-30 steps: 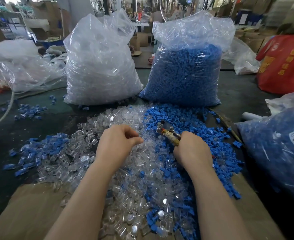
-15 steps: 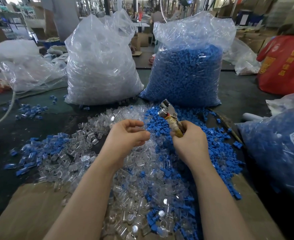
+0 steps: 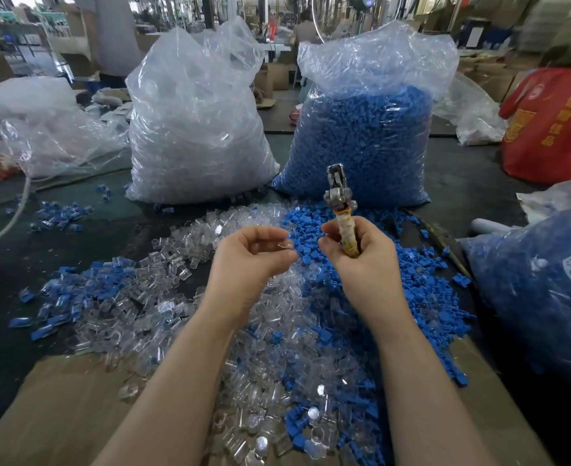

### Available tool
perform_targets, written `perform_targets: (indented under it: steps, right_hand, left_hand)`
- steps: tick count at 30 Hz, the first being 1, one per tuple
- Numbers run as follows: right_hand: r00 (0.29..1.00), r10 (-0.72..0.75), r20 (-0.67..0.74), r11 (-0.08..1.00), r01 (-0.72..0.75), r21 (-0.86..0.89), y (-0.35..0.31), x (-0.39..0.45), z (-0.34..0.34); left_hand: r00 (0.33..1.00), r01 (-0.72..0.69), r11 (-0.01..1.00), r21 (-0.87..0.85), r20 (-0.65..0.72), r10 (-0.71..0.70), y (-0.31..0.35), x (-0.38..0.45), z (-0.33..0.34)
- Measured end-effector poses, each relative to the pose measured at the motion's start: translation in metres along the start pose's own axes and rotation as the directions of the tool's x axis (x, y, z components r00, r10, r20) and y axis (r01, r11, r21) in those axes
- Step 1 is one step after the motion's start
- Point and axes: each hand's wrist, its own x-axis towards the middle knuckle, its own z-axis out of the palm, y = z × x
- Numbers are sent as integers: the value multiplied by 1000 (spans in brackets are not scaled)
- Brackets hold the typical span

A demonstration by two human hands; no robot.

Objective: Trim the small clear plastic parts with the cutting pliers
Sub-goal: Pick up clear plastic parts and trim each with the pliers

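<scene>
At the near edge a flat brown cardboard sheet [image 3: 59,408] lies under the loose heap of small clear plastic parts [image 3: 264,358], mixed with small blue plastic pieces [image 3: 422,297] toward 3 o'clock. Above the heap the left hand [image 3: 247,264] pinches one small clear plastic part [image 3: 282,244] between thumb and fingertips. Just beside it, at 3 o'clock, the right hand [image 3: 364,260] is closed round the yellowish wrapped handles of the metal cutting pliers [image 3: 339,210], whose tip points up and away, toward 12 o'clock. The step seems to be the presenting of a part for the cut — next the pliers must tilt to the part and the jaws must take only the surplus. Whether the jaws are apart, I cannot tell. Farther, at 11 o'clock, stands a big transparent sack of clear parts [image 3: 196,129], and at 1 o'clock a transparent sack of blue pieces [image 3: 364,136]; neither blocks the hands.
</scene>
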Motion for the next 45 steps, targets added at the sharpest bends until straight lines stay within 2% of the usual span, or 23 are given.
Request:
perform_targets:
  steps: [7,12,17,32,45]
  right_hand:
    - [998,-46,39,997,44,60,-2,-1,2]
    - [997,-69,25,994,67,87,-3,-2,3]
    - [997,-72,27,992,69,101,-4,-2,5]
    - [994,-108,34,994,108,20,-3,-3,9]
    - [995,-73,64,997,75,-28,-2,-4,10]
  left_hand:
    - [997,-57,996,68,65,53,1,0,-2]
    - [996,-36,999,-28,79,38,1,0,-1]
    - [996,-52,998,-17,77,53,1,-1,1]
    - [994,-76,997,23,86,74,3,0,3]
    - [995,-44,999,-3,90,44,3,0,0]
